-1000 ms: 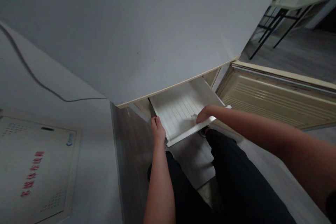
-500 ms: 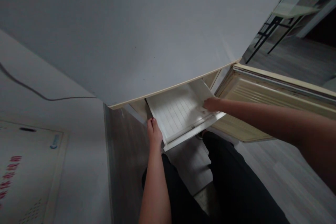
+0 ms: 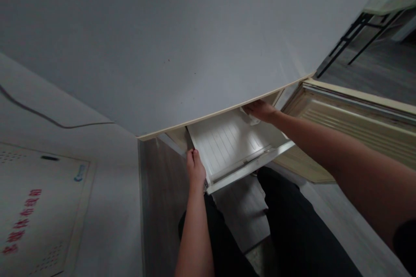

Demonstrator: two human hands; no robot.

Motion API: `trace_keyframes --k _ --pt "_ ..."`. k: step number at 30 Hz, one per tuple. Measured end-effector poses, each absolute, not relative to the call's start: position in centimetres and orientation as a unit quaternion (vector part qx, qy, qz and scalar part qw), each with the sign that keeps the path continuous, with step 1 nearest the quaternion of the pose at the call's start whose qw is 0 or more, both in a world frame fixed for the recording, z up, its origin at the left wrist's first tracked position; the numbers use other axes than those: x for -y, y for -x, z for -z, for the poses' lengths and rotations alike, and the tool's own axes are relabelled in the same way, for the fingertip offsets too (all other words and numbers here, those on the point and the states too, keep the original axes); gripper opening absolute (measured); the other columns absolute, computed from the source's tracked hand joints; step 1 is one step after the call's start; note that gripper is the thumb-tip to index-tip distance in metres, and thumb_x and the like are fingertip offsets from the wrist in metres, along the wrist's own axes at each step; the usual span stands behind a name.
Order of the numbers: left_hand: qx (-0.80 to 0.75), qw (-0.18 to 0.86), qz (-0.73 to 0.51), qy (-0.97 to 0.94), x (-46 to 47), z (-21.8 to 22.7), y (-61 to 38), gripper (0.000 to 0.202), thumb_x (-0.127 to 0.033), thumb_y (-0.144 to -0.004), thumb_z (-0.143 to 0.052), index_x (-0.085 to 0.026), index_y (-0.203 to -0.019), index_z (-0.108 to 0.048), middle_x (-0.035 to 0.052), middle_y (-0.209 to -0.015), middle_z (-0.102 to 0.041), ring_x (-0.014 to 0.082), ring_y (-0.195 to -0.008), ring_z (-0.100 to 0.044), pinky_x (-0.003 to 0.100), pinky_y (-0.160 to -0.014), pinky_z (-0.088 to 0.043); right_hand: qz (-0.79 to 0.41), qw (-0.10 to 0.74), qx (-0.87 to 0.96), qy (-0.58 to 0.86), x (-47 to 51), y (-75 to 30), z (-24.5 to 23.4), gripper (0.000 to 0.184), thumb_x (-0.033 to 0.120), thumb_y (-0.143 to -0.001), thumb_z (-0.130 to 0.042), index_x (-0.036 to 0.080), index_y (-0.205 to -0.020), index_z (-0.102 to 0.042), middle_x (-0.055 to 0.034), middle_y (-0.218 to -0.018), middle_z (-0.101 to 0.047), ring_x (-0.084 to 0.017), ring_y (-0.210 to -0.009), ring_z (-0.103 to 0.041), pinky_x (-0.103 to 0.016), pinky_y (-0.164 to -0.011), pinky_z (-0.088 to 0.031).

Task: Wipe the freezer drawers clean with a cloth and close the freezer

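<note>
A white ribbed drawer (image 3: 224, 138) is pulled partway out from beneath a large pale panel, beside an open door. My left hand (image 3: 196, 168) is closed around the drawer's left edge near the front. Deep inside on the right, my right hand (image 3: 261, 110) presses a crumpled white cloth (image 3: 254, 120) against the drawer; the fingertips are partly shaded under the panel's edge. Whether the cloth is fabric or paper I cannot tell.
The open cream door (image 3: 357, 134), with a dark-stained gasket, stands to the right. A pale panel (image 3: 195, 43) overhangs the drawer. At the left is a wall with a cable (image 3: 65, 126) and a metal box cover (image 3: 35, 207) with red lettering. A table (image 3: 386, 6) stands at the far right.
My right hand has moved from the drawer's front right toward its back, and the white cloth beneath it now shows. My left hand keeps its hold on the edge. The view has shifted slightly.
</note>
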State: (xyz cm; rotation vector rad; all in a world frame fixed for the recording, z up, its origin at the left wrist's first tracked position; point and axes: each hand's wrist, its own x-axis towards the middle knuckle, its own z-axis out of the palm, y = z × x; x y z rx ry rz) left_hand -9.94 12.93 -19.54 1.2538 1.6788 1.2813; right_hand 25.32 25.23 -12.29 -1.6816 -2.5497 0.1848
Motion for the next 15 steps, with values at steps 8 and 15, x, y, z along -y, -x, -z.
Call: trace_keyframes --k 8,15 --pt "-0.638 0.333 -0.497 -0.486 -12.9 19.4 10.0 0.032 -0.051 -0.097 -0.045 -0.022 -0.102 -0.059 0.0054 -0.098 -0.065 0.0234 -0.099 -0.060 0.034 -0.091 -0.045 -0.071 -0.030 0.838 0.540 -21.4 -26.1 14.0 0.055 0.005 -0.083 -0.042 0.005 -0.134 -0.064 -0.0234 -0.146 -0.054 -0.031 -0.151 -0.032 -0.058 -0.124 -0.020" --pt "-0.636 0.335 -0.495 -0.488 -13.0 19.5 10.1 0.030 -0.048 -0.097 -0.046 -0.022 -0.102 -0.060 0.0055 -0.097 -0.065 0.0235 -0.097 -0.060 0.035 -0.091 -0.046 -0.010 0.010 0.821 0.571 -23.1 -24.5 12.0 0.071 0.008 -0.082 -0.039 -0.004 -0.151 -0.042 -0.0284 -0.156 -0.039 -0.038 -0.154 -0.021 -0.062 -0.125 -0.008"
